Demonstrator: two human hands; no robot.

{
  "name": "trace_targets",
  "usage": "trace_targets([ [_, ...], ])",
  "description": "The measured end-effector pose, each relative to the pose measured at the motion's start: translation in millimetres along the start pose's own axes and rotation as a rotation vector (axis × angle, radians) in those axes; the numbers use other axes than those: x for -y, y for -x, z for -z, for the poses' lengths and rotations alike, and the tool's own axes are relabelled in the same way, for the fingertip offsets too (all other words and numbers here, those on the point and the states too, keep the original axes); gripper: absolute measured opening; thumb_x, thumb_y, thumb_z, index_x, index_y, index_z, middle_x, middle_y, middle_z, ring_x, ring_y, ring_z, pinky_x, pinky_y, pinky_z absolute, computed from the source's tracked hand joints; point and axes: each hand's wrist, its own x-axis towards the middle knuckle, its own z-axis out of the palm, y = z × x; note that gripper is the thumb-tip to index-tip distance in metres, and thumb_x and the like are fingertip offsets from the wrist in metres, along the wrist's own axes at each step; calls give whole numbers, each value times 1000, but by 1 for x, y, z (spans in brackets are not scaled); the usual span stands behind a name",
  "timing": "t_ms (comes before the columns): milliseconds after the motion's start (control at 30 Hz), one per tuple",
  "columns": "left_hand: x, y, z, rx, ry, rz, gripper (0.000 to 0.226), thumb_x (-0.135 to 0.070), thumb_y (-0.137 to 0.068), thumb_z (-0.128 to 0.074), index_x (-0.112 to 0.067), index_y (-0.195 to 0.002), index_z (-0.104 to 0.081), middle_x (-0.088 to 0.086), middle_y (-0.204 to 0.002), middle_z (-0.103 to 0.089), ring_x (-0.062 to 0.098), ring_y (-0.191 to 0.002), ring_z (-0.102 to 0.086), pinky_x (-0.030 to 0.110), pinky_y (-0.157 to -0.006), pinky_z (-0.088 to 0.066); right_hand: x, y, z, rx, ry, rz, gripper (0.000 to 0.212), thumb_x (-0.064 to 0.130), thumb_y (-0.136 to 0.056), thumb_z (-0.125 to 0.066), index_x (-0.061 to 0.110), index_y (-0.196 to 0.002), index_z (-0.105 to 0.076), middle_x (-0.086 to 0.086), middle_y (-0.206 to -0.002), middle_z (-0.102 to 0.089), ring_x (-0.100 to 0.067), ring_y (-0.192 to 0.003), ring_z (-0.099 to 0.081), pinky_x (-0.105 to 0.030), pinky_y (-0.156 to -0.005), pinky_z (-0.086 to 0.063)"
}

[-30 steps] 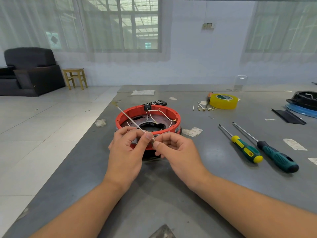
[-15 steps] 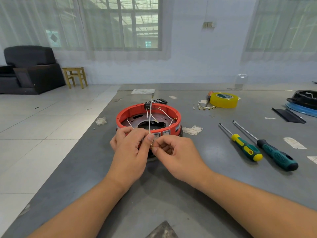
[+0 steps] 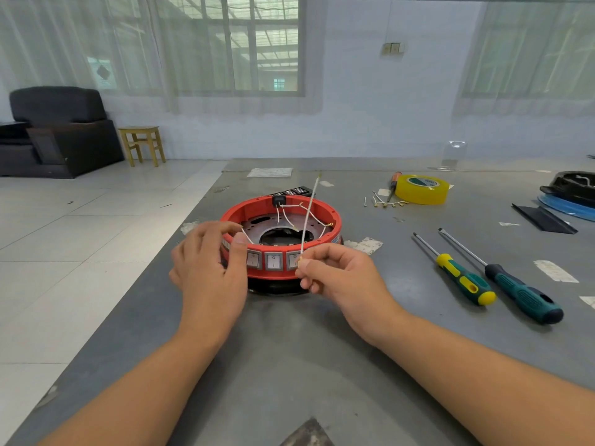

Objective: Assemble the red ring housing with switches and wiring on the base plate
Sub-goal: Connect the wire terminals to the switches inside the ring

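Note:
The red ring housing [image 3: 325, 214] sits on a dark base plate [image 3: 277, 288] on the grey table. Grey rocker switches [image 3: 273, 261] line its near wall, and thin white wires [image 3: 289, 217] cross its inside. My right hand [image 3: 338, 275] pinches the lower end of a loose white wire [image 3: 308, 217] that stands nearly upright in front of the ring. My left hand [image 3: 206, 268] rests against the ring's left near side with fingers spread, thumb on the rim, holding nothing.
Two screwdrivers [image 3: 457, 272] [image 3: 515, 284] lie to the right. A yellow tape roll [image 3: 421, 188], small wire pieces [image 3: 386, 202] and a red-handled tool [image 3: 393, 183] lie behind them. Black and blue parts [image 3: 570, 194] sit at the far right. The table's left edge drops to tiled floor.
My left hand has let go of the wire and moved left onto the ring's side. The wire, now only in my right hand, has swung from leaning left to nearly upright.

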Motion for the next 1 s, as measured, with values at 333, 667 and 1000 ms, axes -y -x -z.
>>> trace_targets([
  [333, 17, -14, -3, 323, -293, 357, 100, -95, -85, -15, -24, -144, -54, 8, -147, -57, 28, -150, -32, 51, -121, -16, -4, -31, 37, -366, 195, 161, 15, 13, -97, -67, 21, -84, -68, 6, -88, -72, -1, -76, -64, -15, -74, -49],
  [667, 11, -18, 1, 381, 197, 462, 88, -91, -63, -47, -34, -127, -68, -5, -132, -68, 24, -138, -51, 49, -119, -38, -14, -44, 37, -354, 168, 154, 18, 10, -97, -66, 14, -79, -65, 3, -129, -69, 23, -96, -61, -1, -73, -47],
  [1000, -2, 0, -8, 288, 795, 348, 62, -26, -90, -83, -43, -138, -48, -25, -146, -49, 8, -122, -67, 42, -84, -65, -3, -33, 43, -382, 252, 324, 18, 8, -96, -68, 20, -83, -68, 11, -137, -53, 12, -122, -53, -9, -92, -48],
])
